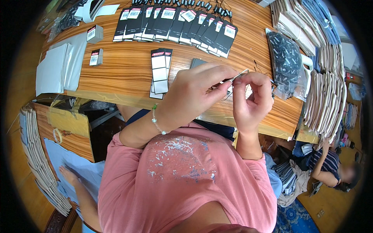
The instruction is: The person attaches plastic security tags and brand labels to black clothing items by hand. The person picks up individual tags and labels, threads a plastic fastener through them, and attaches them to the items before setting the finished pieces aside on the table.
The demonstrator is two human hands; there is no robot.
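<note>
The bench (116, 75) is found brightly and evenly lit; deep shadow is noted beneath it. Small glints are thrown by the bag (285, 58), and the papers (52, 72) are rendered very pale. Fine print on the tags (167, 27) is softened. The garments (324, 105) are bowed by the lens, the corners are blacked out, and the bystander's (324, 165) head is blurred.

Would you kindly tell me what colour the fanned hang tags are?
The hang tags are mainly black with red-and-white stickers, best in the head view.

A wood-grain table (116, 73) stands over a yellowish-brown, possibly wooden floor (35, 200).
</note>
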